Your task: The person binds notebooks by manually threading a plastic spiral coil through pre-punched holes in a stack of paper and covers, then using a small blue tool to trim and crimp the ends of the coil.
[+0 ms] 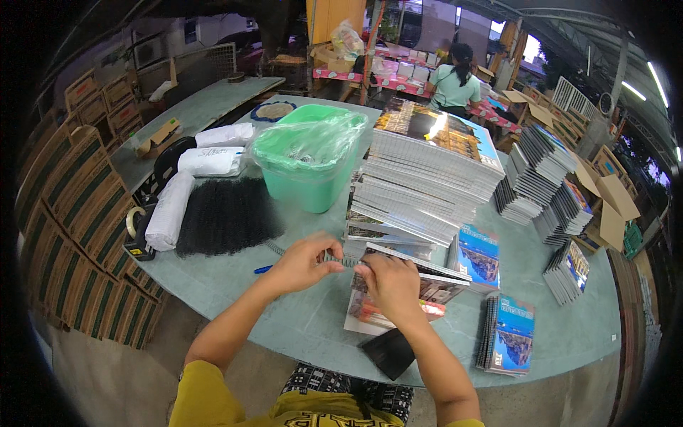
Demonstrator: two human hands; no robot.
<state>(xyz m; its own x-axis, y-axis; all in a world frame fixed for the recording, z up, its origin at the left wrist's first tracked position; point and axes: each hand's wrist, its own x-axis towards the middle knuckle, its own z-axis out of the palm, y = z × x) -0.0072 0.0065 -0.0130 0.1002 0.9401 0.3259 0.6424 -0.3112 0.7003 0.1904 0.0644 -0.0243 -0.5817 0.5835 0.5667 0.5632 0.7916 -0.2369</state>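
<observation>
My left hand [309, 263] pinches a thin dark spiral binding coil [348, 262], whose tail runs out to the left past my fingers. The coil's other end meets the edge of a booklet [427, 287]. My right hand [391, 281] grips that booklet at its top-left edge, near the coil, fingers over the top. Colored pictures show on the booklet's page or cover. Beneath it lie more sheets, partly hidden by my right hand and forearm. A blue pen [262, 270] lies left of my left hand. Near the table's front edge rests a flat black piece [389, 354].
Tall booklet stacks [420, 192] stand behind my hands. Blue-covered bound booklets [509, 334] sit at right. A green bin [306, 171] with a plastic liner, a heap of fine black strands [228, 217] and white wrapped rolls [212, 161] are at left. Beyond, a person [455, 85] faces another table.
</observation>
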